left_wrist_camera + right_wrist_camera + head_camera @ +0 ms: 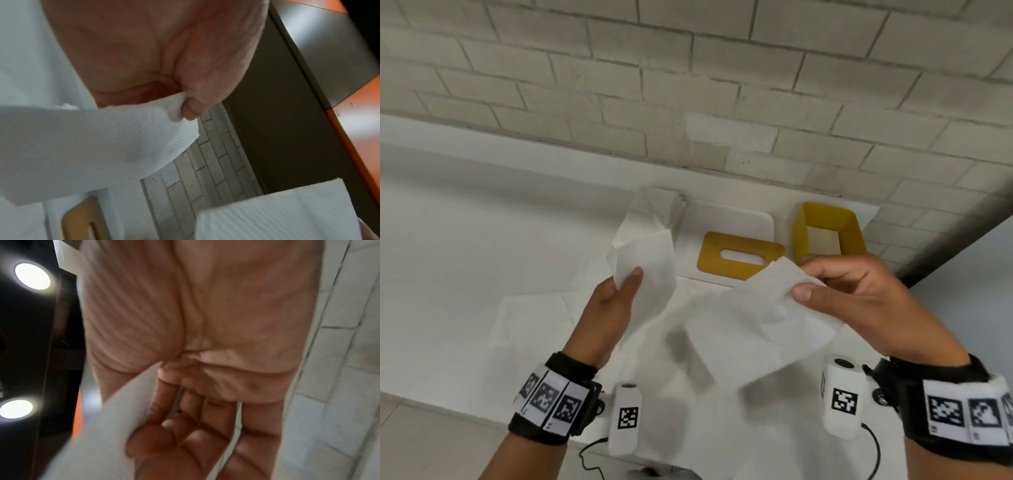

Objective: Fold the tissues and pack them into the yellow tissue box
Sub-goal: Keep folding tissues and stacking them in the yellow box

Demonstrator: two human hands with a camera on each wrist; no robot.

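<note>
A white tissue hangs in the air between my two hands, above the table. My left hand pinches its left corner between thumb and fingers; the left wrist view shows that hand gripping the tissue. My right hand pinches the right corner with thumb and curled fingers, and in the right wrist view the hand holds the tissue's edge. The yellow tissue box stands open at the back right. Its yellow lid with a slot lies flat beside it.
The lid rests on a white tray. A loose pile of white tissues stands behind my left hand. Another flat tissue lies on the table at the left. A brick wall runs right behind the box.
</note>
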